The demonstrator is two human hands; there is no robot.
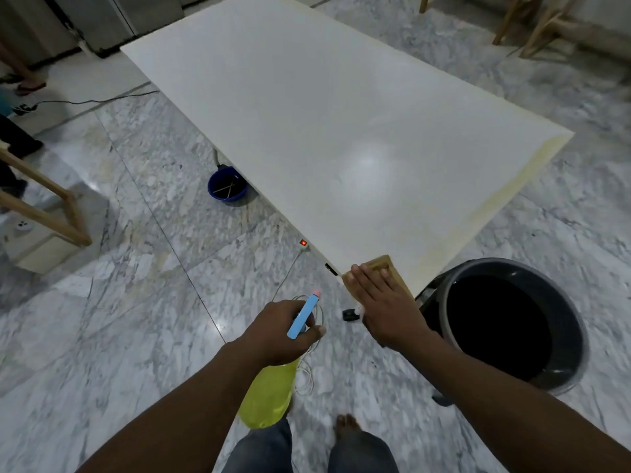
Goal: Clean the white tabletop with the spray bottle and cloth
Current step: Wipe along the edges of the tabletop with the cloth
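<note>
Cloth (379, 264): tan, folded, on near corner of tabletop (324, 131), one side reaching the corner's edge. Pressed flat under right hand (386, 302), palm down, fingers straight and together, tips toward table centre.

Bottle (269, 394): off the table, held in air over floor (136, 319), just left of the corner. Yellow-green body pointing down toward the legs. Blue head with pink nozzle tip on top, angled toward the table. Gripped at the neck by left hand (280, 326), fingers curled round it below the head. Finger on trigger or not: cannot tell.

Tabletop: white, long, stretching away and leftward. Soft glare patch near the middle, yellowish band along the short near-right edge. Wet or dry: cannot tell.

Bucket (512, 322): dark grey, round, on floor just right of the corner, close beside right forearm. Inside dark, contents not readable.

Basin (228, 184): blue, on floor at left table edge, partly under it, thin sticks inside.

Power strip (303, 243): white, red lamp lit, at left table edge. White cord (307, 370) looped on floor behind bottle.

Floor: grey-white marble. Wooden frame (51, 206) at far left, wooden legs (539, 25) at top right. Bare foot (346, 425) and jeans at bottom. Second person's sandalled feet (27, 85) at top left.
</note>
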